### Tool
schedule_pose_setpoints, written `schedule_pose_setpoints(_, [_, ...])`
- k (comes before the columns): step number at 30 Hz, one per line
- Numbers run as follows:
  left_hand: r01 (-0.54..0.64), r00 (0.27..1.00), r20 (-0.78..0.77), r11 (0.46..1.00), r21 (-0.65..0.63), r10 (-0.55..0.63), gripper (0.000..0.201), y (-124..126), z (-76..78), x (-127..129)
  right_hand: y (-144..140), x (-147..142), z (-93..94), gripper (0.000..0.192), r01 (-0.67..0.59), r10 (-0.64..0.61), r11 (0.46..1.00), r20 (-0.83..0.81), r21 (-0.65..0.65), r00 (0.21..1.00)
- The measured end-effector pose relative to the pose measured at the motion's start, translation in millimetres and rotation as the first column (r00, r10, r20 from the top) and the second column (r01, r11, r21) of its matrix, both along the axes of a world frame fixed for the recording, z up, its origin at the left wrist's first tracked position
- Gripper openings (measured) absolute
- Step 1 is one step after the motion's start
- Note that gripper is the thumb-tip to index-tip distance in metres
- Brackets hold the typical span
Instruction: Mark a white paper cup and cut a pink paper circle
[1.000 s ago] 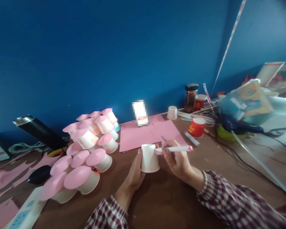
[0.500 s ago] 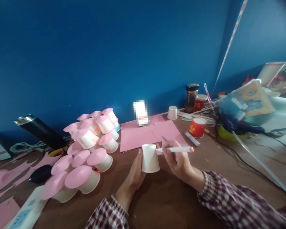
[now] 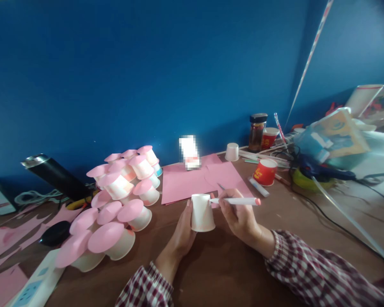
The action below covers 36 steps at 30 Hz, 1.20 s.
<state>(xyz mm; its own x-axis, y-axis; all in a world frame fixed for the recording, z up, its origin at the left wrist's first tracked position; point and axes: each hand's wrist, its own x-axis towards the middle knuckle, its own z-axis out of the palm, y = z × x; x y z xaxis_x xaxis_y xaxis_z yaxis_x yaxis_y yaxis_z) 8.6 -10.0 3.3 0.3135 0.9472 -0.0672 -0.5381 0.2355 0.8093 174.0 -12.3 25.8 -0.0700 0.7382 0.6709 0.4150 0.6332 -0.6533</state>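
A white paper cup (image 3: 202,214), upside down, is held by my left hand (image 3: 183,228) from its left side, above the brown table. My right hand (image 3: 240,217) grips a white marker (image 3: 240,201) with a pinkish-red end pointing right. The marker's tip meets the cup's upper right side. A thin pointed metal tool (image 3: 221,186) also sticks out at the right hand's fingers; the rest of it is hidden. Beyond the cup lie sheets of pink paper (image 3: 182,183). To the left stand several upturned paper cups topped with pink paper discs (image 3: 105,237).
On the left are a black flask (image 3: 56,175), a power strip (image 3: 40,277) and pink paper scraps (image 3: 11,238). Toward the right stand a red paper cup (image 3: 265,172), a small white cup (image 3: 232,152), a dark-lidded jar (image 3: 257,132) and a plastic bag (image 3: 336,136) with cables nearby.
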Motion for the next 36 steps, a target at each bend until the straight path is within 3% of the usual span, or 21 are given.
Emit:
schedule_pose_setpoints(15, [-0.016, 1.000, 0.006, 1.000, -0.006, 0.016, 0.044, 0.3, -0.4, -0.5, 0.8, -1.7, -3.5, 0.004, -0.058, 0.053, 0.995, -0.066, -0.078, 0.996])
schedule_pose_setpoints(27, [-0.002, 1.000, 0.028, 0.998, -0.069, 0.004, 0.046, -0.1, 3.9, -0.6, 2.4, -0.5, -2.0, 0.005, -0.006, 0.006, 1.000, -0.021, -0.022, 1.000])
schedule_pose_setpoints(36, [-0.005, 1.000, 0.016, 0.999, -0.040, 0.006, 0.044, -0.7, 2.9, -0.9, 2.7, -0.8, 0.0, 0.007, 0.017, -0.017, 1.000, -0.022, -0.018, 1.000])
